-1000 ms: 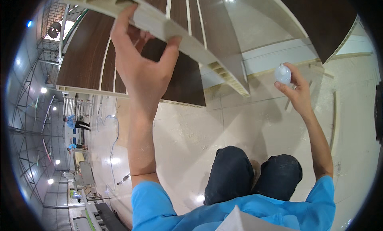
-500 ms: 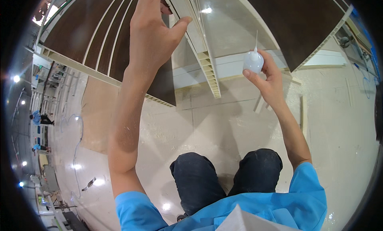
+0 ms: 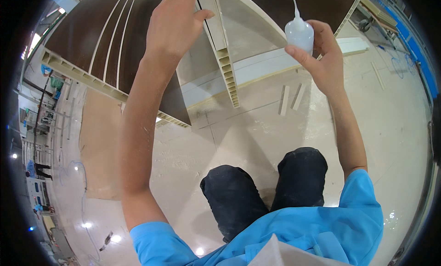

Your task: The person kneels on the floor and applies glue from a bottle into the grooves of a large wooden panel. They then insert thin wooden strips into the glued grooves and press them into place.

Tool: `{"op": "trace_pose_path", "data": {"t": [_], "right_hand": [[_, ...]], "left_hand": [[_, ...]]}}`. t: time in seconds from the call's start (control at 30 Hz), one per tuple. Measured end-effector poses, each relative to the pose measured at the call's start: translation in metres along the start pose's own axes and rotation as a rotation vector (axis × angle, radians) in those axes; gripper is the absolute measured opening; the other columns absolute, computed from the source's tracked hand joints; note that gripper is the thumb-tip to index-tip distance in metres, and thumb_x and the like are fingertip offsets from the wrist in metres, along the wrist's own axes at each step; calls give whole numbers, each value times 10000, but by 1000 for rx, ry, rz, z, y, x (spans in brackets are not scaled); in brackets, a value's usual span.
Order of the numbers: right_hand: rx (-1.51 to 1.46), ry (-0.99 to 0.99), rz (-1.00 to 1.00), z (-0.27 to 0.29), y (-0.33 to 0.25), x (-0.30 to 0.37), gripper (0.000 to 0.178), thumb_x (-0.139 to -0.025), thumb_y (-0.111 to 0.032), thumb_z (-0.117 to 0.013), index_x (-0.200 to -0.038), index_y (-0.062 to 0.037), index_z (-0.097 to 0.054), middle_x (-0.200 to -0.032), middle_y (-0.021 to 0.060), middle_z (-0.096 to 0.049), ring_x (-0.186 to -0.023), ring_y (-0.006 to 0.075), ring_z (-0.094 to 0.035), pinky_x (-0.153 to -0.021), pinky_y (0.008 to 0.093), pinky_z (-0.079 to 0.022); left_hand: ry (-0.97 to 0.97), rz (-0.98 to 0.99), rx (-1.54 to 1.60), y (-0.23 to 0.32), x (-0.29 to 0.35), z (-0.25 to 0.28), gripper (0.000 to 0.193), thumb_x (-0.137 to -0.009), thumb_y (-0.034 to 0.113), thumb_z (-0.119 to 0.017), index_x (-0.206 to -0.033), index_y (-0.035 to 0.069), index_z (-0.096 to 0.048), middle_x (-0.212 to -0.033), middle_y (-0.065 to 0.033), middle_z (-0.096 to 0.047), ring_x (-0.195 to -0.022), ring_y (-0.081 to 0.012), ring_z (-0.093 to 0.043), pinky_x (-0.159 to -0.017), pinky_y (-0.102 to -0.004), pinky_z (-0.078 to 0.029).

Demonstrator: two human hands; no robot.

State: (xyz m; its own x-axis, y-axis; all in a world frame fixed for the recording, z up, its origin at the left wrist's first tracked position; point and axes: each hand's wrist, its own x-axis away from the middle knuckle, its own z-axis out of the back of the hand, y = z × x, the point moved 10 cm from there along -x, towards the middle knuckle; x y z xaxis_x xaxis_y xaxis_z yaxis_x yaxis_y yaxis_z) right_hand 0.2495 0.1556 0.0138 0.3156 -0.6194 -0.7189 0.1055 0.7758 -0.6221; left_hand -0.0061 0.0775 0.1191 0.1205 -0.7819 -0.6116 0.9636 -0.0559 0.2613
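My right hand [image 3: 324, 52] is wrapped round a white squeeze bottle [image 3: 299, 35], whose long thin nozzle points away from me. The bottle is held clear of the floor, near the right dark brown panel [image 3: 317, 6]. My left hand [image 3: 177, 24] is at the top of a hollow-core panel [image 3: 224, 63] standing on edge, with the thumb across its pale edge. The left fingertips run out of the picture at the top. Left of that hand, a dark brown panel [image 3: 76, 45] with pale lengthwise strips and an open-celled end leans beside other panels.
Two short pale strips [image 3: 285, 100] lie on the glossy floor in front of my knees. A long white board [image 3: 266, 63] lies beyond the panels. Brown sheet material [image 3: 101, 146] covers the floor at left. A blue hose [image 3: 84, 192] trails there, and people work far off.
My right hand has carried the squeeze bottle farther away and slightly right. The left hand stays at the hollow-core panel. The whole view has shifted a little.
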Motion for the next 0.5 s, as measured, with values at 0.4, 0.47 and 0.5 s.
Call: {"op": "trace_pose_path", "data": {"t": [0.4, 0.47, 0.5], "right_hand": [[147, -33, 83, -1, -39, -20, 586, -888, -356, -932, -1341, -67, -696, -1167, 115, -790, -1086, 227, -759, -965, 380, -587], [165, -19, 108, 0, -41, -26, 572, -870, -340, -940, -1316, -62, -715, -1169, 117, -789, -1087, 241, -760, -959, 389, -592], [213, 11, 174, 2, -48, -30, 572, -862, -342, -940, -1312, -68, -719, -1162, 112, -787, -1077, 250, -757, -943, 391, -594]], "left_hand": [[136, -178, -124, -9, 0, -9, 802, -884, 139, -891, -1560, 60, -466, -1321, -139, -644, -1027, -268, -702, -962, -433, -590], [155, -171, -137, -12, 2, -11, 814, -885, 156, -883, -1570, 68, -453, -1343, -147, -643, -1025, -294, -706, -946, -441, -589], [165, -170, -142, -13, 2, -11, 819, -885, 164, -879, -1575, 71, -447, -1354, -151, -643, -1023, -307, -708, -938, -445, -588]]}}
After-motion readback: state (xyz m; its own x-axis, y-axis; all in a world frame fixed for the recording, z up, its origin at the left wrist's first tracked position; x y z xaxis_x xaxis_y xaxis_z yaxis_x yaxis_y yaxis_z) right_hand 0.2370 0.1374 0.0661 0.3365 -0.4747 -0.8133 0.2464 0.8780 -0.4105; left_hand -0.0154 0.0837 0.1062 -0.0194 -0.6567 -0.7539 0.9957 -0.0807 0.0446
